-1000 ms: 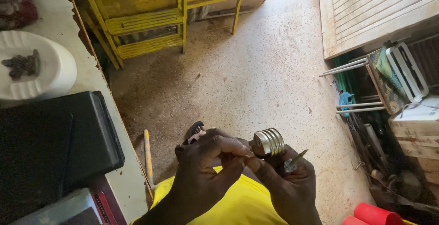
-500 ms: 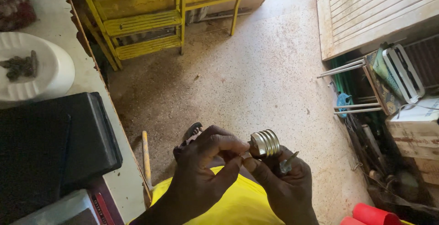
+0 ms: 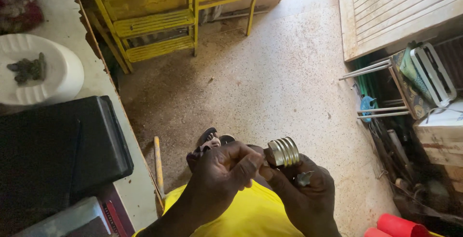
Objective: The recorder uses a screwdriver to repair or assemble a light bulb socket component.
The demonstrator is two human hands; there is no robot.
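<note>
White dish [image 3: 58, 80] and black case [image 3: 53, 155] on counter at left. Yellow rack [image 3: 154, 20] behind. Left hand [image 3: 219, 176] pinched on base of threaded metal cap [image 3: 283, 151], held above lap. Right hand [image 3: 301, 191] closed around cap from below, small metal shard [image 3: 304, 177] between fingers.

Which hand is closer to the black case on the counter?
Left. The left hand sits on the side of the black case; the right hand is farther off, under the threaded metal cap.

A pale counter [image 3: 103, 80] carries a white dish [image 3: 58, 80] and a black case [image 3: 72, 145].
</note>
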